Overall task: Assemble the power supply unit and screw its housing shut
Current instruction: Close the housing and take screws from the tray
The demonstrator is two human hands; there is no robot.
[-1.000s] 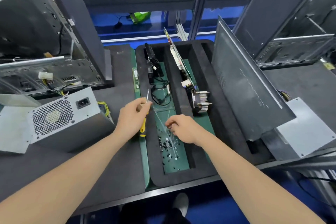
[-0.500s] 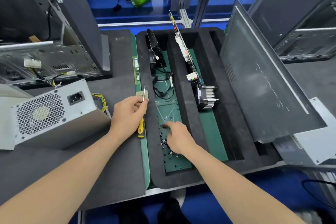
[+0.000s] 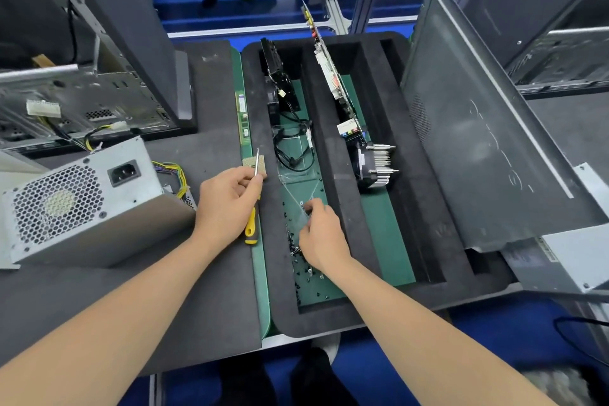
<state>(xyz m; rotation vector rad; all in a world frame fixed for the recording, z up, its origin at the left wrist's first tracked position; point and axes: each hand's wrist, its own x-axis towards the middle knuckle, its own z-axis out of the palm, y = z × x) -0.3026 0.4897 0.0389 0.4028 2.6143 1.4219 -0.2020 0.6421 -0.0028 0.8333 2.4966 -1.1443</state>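
A: The left grip (image 3: 227, 204) holds the screwdriver (image 3: 251, 226), shaft up. The right grip (image 3: 321, 234) curls over the screws (image 3: 301, 273); whether it pinches one cannot be told. Best it lifts a single screw.

B: The foam tray (image 3: 339, 208) keeps screws and a cable (image 3: 290, 148) in its left bay and a board (image 3: 333, 76) in the next. The power supply unit (image 3: 82, 201) sits at the left on the desk (image 3: 204, 273).

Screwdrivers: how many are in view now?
1. A yellow-handled screwdriver, gripped in the left hand, beside the foam tray's left edge. Others may be hidden under the leaning panel.
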